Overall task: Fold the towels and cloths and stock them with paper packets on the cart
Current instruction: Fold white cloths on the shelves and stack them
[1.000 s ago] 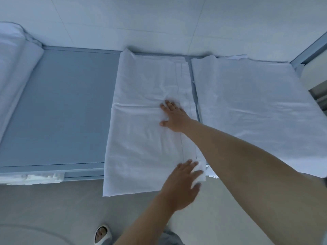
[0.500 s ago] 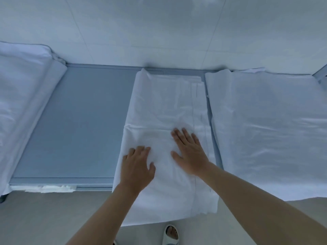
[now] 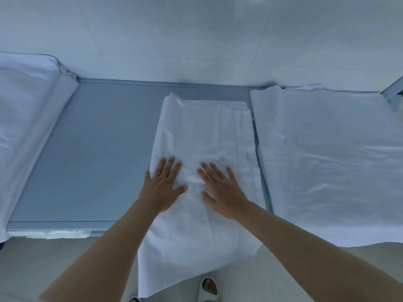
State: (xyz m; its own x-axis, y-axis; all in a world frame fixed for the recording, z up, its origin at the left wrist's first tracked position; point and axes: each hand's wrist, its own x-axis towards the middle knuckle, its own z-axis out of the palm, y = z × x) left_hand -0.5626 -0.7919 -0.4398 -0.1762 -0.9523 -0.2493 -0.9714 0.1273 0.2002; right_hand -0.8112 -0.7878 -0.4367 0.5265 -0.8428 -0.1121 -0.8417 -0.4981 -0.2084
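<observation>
**Pressing a folded cloth flat on the blue desk**

Spanning the view from 9 to 3 o'clock, the desk [image 3: 102,153] has a blue-grey top and backs onto a pale tiled wall [image 3: 196,40] at 12 o'clock. A broad white sheet [image 3: 327,160] covers the desk's end at 3 o'clock, its near edge hanging over the front. A bundle [image 3: 26,118] of white fabric lies at 9 o'clock. At the centre a folded white cloth [image 3: 202,131] lies lengthwise from 12 to 6 o'clock, just beside the sheet, with its near end draping off the desk's front edge toward the floor [image 3: 54,264]. Both arms reach in from 6 o'clock. The right hand [image 3: 220,190] lies palm down on the cloth, fingers spread. The left hand [image 3: 162,188] lies palm down with fingers spread on the cloth's left edge. A sandal [image 3: 209,287] shows at 6 o'clock, below the hanging cloth.
</observation>
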